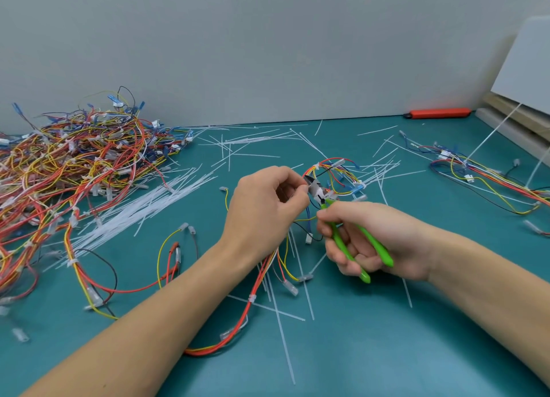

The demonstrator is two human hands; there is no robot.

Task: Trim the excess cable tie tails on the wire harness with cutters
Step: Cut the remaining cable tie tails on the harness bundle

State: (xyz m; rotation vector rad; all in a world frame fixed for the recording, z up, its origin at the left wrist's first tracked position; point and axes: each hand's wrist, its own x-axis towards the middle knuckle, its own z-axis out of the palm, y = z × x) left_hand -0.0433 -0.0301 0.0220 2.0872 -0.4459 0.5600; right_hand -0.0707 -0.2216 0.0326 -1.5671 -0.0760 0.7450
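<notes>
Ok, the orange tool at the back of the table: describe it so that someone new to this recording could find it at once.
Start at the teal table and follow its far edge along the grey wall toward the right. There, just left of the stacked boards, lies a long, slim orange tool with a black left tip. It is the only solid orange bar in view; everything else orange is thin wire.

Green-handled cutters (342,227) at a multicoloured wire harness (333,173)
The cutters' metal head points up-left into the harness loop, whose red, yellow and black wires trail down across the desk (387,352).
</notes>
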